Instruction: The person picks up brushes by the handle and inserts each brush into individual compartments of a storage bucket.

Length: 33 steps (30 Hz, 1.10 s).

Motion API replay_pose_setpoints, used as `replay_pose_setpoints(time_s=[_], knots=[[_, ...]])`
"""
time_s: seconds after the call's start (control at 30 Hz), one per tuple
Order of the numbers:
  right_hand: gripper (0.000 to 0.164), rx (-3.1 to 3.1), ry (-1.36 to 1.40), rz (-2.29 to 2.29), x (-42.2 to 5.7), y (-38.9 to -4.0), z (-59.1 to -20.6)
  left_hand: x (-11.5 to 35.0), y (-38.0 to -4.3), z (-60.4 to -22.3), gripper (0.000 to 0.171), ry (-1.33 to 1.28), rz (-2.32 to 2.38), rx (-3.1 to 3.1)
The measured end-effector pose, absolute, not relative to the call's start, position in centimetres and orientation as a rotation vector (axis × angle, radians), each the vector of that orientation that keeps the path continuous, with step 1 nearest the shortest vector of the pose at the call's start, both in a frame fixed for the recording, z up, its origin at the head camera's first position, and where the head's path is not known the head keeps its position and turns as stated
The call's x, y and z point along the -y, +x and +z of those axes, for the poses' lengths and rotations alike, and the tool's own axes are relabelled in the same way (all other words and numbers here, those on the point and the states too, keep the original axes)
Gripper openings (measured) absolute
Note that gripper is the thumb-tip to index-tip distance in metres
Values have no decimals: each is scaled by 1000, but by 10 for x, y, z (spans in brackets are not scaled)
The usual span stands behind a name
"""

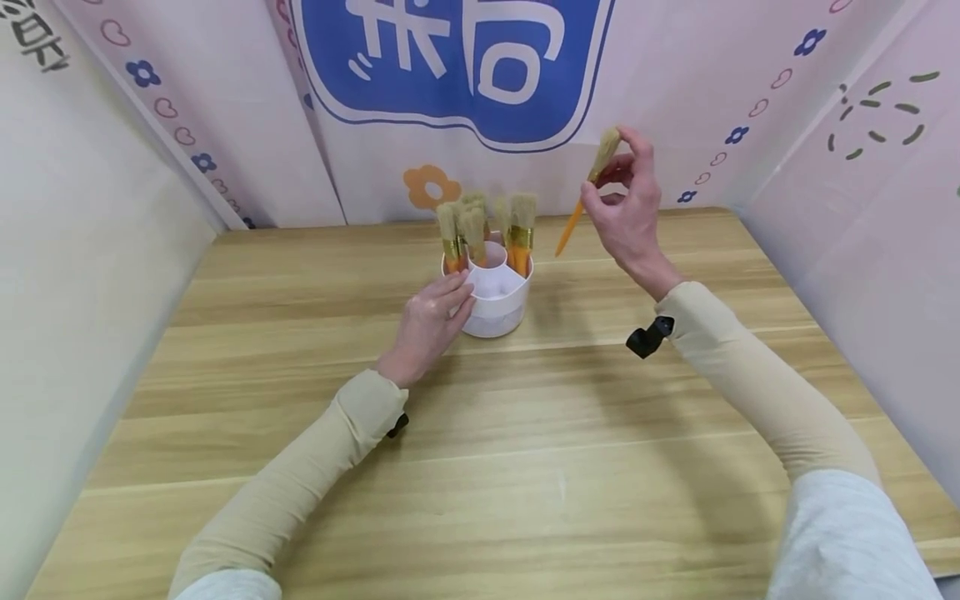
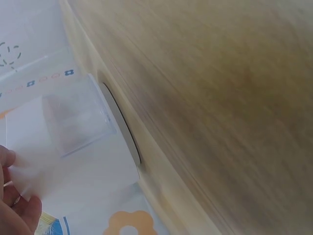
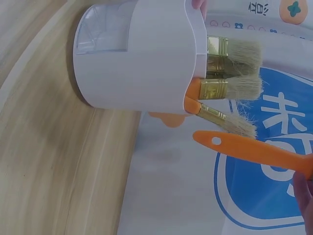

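My right hand (image 1: 628,204) holds a paintbrush (image 1: 573,225) up in the air, right of the brush holder. Its index finger is at the pale bristle tip, and its orange handle slants down to the left. Close up in the right wrist view, the orange handle (image 3: 249,148) shows a hanging hole near its end. The white round brush holder (image 1: 491,321) stands on the table with several orange-handled brushes (image 1: 521,229) in it, bristles up. At the holder's front left rim, my left hand (image 1: 429,321) grips with its fingertips and thumb.
The holder has a round middle tube (image 1: 492,254) and compartments around it; a clear window (image 3: 104,28) shows in its wall. Behind the wooden table (image 1: 480,492) rises a printed backdrop (image 1: 375,167). A white panel (image 1: 82,250) borders the left side.
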State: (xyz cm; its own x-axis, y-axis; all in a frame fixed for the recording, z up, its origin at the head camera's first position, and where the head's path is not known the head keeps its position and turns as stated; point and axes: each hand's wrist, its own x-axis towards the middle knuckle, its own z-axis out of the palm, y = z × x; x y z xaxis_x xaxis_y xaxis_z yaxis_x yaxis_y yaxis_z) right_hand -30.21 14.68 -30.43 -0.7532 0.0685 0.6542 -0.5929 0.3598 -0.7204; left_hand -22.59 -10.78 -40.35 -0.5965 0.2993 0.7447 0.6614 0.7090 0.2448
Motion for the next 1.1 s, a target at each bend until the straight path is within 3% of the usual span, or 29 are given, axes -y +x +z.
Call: replay_pose_setpoints(time_s=[0.53,1.1], knots=[[57,1835,735,1511,-103,-297,-296,111,-229,-407,21,-750,-689,2183],[54,1912,903,1376,-75,-298,-317,111,-228,-406,21,-757,-694,2199]])
